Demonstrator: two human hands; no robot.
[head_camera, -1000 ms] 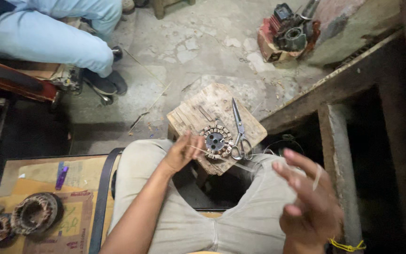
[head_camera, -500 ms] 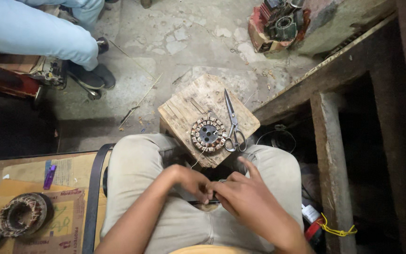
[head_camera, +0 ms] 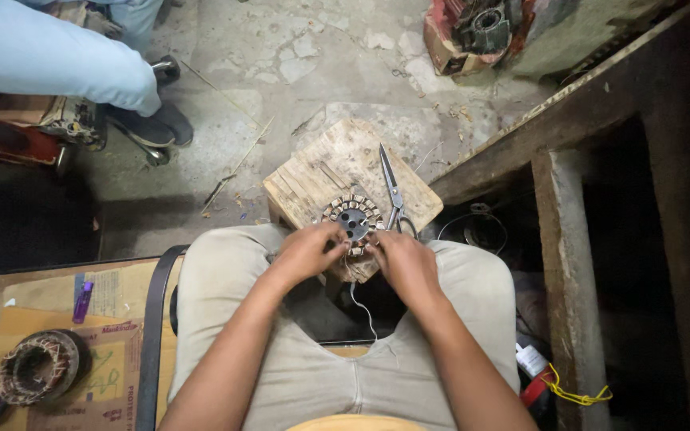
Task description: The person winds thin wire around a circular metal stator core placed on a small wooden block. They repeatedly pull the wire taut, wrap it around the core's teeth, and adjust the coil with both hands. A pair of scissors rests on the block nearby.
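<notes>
The stator (head_camera: 351,219) lies on the wood block (head_camera: 337,164), between the knees; the left hand (head_camera: 307,251) and right hand (head_camera: 403,260) touch its near edge, fingers curled together on it; a thin wire (head_camera: 361,303) hangs below; scissors (head_camera: 393,191) lie just beside.

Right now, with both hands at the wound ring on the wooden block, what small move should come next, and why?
Probably draw the loose thin wire snug. Both hands, left hand and right hand, sit at the near edge of the round stator on the wooden block, and the wire hangs slack between the knees. The scissors lie untouched beside it.
</notes>
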